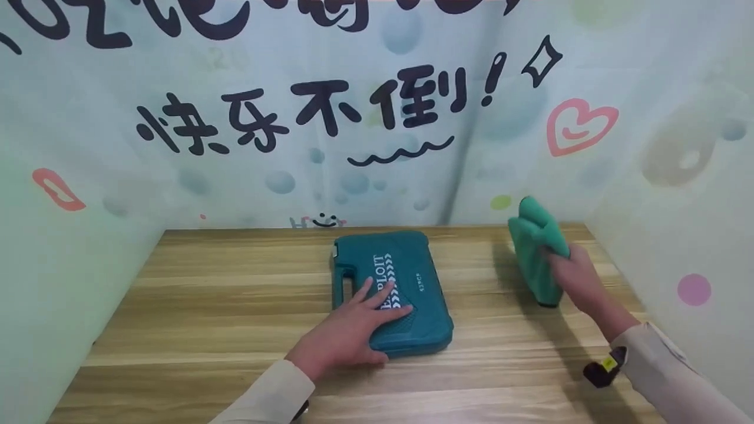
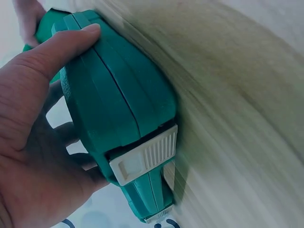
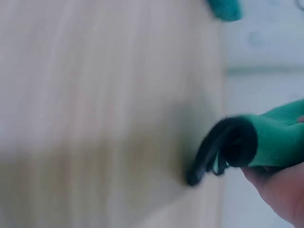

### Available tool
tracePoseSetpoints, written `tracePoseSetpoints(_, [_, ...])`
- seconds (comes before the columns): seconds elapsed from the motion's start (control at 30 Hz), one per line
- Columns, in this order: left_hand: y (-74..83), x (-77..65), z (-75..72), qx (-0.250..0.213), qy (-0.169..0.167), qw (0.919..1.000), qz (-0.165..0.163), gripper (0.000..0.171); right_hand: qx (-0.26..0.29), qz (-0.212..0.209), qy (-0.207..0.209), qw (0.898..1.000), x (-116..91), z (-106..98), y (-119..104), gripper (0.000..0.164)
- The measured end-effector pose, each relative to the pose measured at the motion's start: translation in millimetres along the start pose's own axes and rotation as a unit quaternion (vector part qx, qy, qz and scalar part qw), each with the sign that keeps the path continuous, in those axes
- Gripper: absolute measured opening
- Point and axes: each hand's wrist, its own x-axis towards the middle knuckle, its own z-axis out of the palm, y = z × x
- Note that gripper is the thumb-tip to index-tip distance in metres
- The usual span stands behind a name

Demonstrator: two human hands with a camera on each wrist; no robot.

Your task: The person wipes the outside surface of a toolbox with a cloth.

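Note:
A teal plastic tool case [image 1: 406, 294] with white lettering lies flat on the wooden table. Across its lid rests my left hand [image 1: 350, 330], fingers spread. In the left wrist view, the left thumb [image 2: 76, 45] presses the case's side, near a pale latch [image 2: 145, 154]. To the right, my right hand [image 1: 577, 277] grips a folded green cloth [image 1: 536, 253], holding it up near the table's back right. The right wrist view shows the cloth's dark edging [image 3: 237, 142], with part of the right hand [image 3: 282, 194] below it.
The wooden table [image 1: 224, 312] extends on both sides of the case. A printed backdrop [image 1: 235, 188] with dark characters stands behind it, and pale side walls flank it. A black strapped device [image 1: 604, 368] sits at the right cuff.

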Motion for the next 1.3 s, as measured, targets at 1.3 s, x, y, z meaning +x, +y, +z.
tracePoseSetpoints(1.3, [10.5, 17.4, 6.8, 0.050, 0.002, 0.9981, 0.036, 0.082, -0.279, -0.158, -0.168, 0.932, 46.1, 159.7, -64.0, 0.066])
